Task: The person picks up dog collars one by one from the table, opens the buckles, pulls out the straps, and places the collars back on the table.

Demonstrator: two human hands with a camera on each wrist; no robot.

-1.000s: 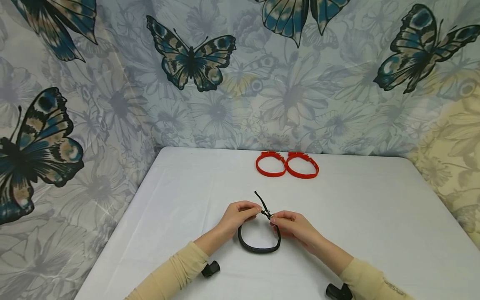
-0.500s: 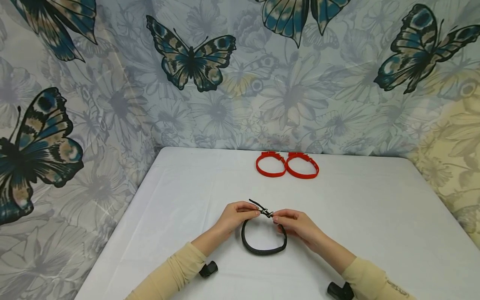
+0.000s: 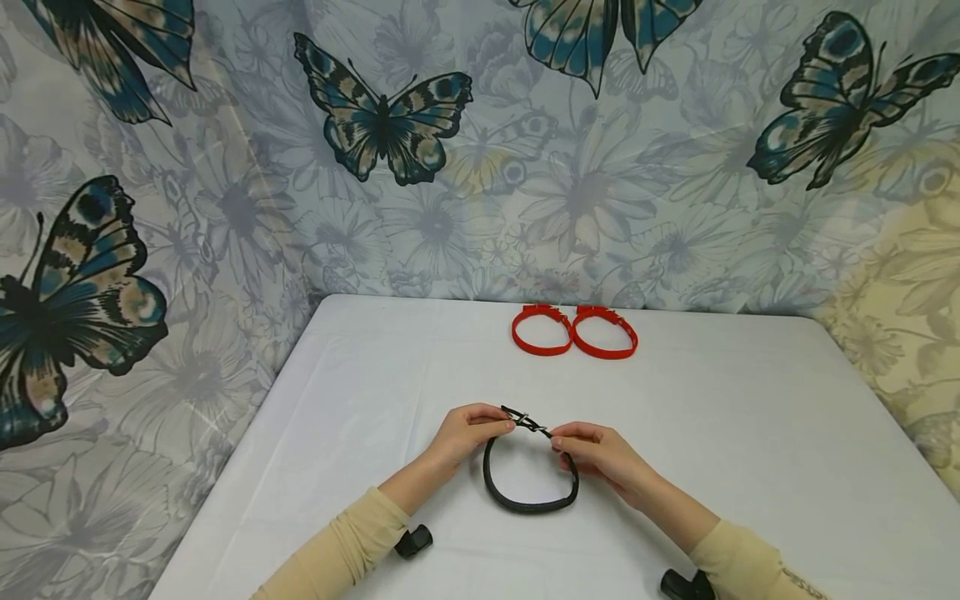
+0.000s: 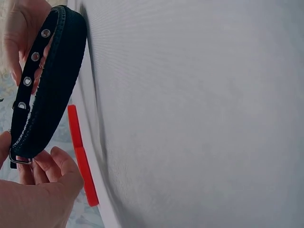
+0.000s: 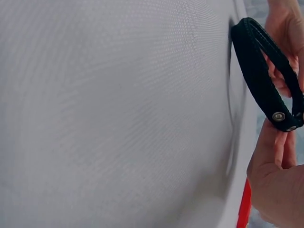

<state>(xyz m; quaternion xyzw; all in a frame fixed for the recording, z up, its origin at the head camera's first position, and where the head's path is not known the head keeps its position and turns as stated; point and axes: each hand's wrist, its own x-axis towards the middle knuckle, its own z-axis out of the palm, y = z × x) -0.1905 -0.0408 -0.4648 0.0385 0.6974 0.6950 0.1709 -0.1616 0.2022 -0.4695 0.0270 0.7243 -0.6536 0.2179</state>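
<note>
Head view: both your left hand [image 3: 471,430] and right hand [image 3: 606,455] pinch the collar [image 3: 528,507]; its tail [image 3: 508,410] now pokes less past the buckle [image 3: 523,420], so it looks looser.

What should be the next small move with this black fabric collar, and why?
Perhaps the left grip should draw the black strap end further through the silver metal buckle: it protrudes only slightly there, and the right grip holds the collar.
</note>
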